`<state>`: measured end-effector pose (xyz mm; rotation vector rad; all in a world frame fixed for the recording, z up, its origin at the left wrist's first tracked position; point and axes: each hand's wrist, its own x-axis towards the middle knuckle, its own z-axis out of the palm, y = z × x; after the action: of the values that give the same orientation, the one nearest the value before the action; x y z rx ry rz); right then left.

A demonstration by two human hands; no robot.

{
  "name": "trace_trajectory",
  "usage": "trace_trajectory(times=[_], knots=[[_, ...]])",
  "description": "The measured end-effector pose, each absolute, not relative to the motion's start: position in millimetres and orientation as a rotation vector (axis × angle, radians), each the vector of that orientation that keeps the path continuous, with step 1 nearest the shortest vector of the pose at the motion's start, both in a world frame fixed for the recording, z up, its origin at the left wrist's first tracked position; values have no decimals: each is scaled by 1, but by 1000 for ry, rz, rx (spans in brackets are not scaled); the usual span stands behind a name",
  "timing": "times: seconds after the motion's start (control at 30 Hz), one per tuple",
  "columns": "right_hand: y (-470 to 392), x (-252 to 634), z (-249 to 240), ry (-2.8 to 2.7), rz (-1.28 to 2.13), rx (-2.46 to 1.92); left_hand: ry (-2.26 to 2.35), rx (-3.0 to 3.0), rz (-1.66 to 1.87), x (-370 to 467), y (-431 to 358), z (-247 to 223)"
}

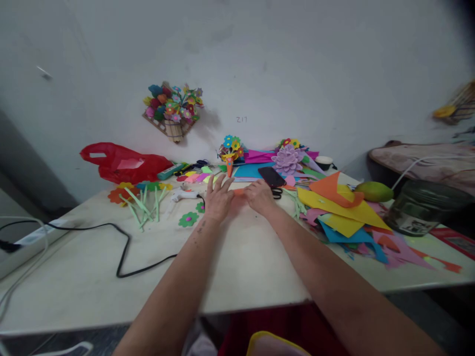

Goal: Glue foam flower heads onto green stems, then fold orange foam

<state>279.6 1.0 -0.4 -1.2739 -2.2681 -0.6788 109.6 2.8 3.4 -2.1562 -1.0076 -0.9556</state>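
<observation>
An orange piece of craft foam (239, 192) lies on the table between my hands. My left hand (218, 200) rests at its left end, fingers stretched out and apart, with the thumb side touching the foam. Curled over the right end, my right hand (260, 196) has its fingers closed on the foam; the fingertips are partly hidden. Black-handled scissors (276, 193) lie just right of my right hand. A white glue gun (181, 196) lies left of my left hand, near a green foam flower (188, 219) with a pink centre.
Pale green strips (143, 205) lie at the left, before a red plastic bag (124, 163). A black cord (126, 247) crosses the table from a power strip (33, 242). A phone (272, 176) lies behind my hands. Foam scraps (345, 212) and a glass jar (419, 210) occupy the right.
</observation>
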Motion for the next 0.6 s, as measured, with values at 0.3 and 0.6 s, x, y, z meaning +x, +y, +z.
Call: trace_trajectory(times=[0.3,0.6], knots=[[-36,223,-11,-2411,-279,-1409,-1429,-1826,-1311,86,12,3],[-71,171,-26,-2296,181,-1736,-1536,-1677,-1481,79,18,8]])
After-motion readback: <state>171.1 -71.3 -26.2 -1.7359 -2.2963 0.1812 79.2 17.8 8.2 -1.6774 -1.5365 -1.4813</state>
